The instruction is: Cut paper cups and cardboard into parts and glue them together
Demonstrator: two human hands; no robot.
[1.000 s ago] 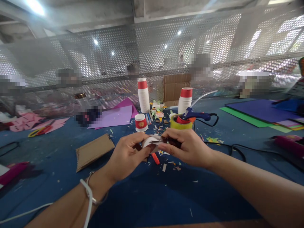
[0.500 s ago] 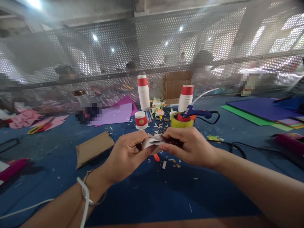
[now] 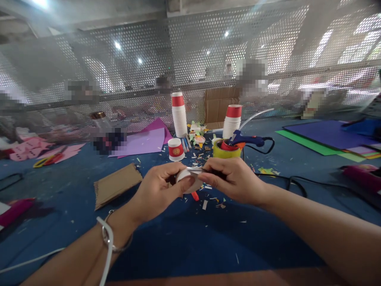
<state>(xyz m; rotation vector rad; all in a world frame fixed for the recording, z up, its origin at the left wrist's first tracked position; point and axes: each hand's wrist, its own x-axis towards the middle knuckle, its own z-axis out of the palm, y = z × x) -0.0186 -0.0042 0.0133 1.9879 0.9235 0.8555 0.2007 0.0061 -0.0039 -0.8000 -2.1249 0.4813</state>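
Grip, left hand (image 3: 157, 190): fingers and thumb closed around a small white rounded paper piece (image 3: 187, 179), thumb pressed on its front face.
Grip, right hand (image 3: 230, 178): closed on a dark-handled tool with a thin metal blade (image 3: 196, 169), likely scissors, whose tip meets the top edge of the white paper piece; the handle is mostly hidden in the fist.
Paper piece, place: held in the air between both hands, above the middle of the blue tabletop (image 3: 184, 242), nearer its front edge than its far edge.
Under the hands: small paper scraps (image 3: 208, 198) in white, orange and other colours lie scattered on the tabletop.
Just beyond the hands: a yellow-green roll of tape (image 3: 226, 151) with a blue glue gun (image 3: 248, 140) resting across it, its black cable (image 3: 285, 182) running toward the right edge.
Further back, middle: a single red-and-white paper cup (image 3: 176, 149), upside down, and two stacks of red-and-white paper cups (image 3: 179, 115), near the far edge.
Left of the hands: a brown piece of corrugated cardboard (image 3: 116, 186) lies flat; purple paper sheets (image 3: 143, 141) lie behind it.
Far left edge: yellow-and-red scissors (image 3: 47, 160) beside pink paper cut-outs (image 3: 26, 149).
Right side: dark blue and green sheets of paper (image 3: 324, 137) lie stacked toward the far right corner.
Wrist: a thin bracelet (image 3: 110, 238) sits on the left wrist.
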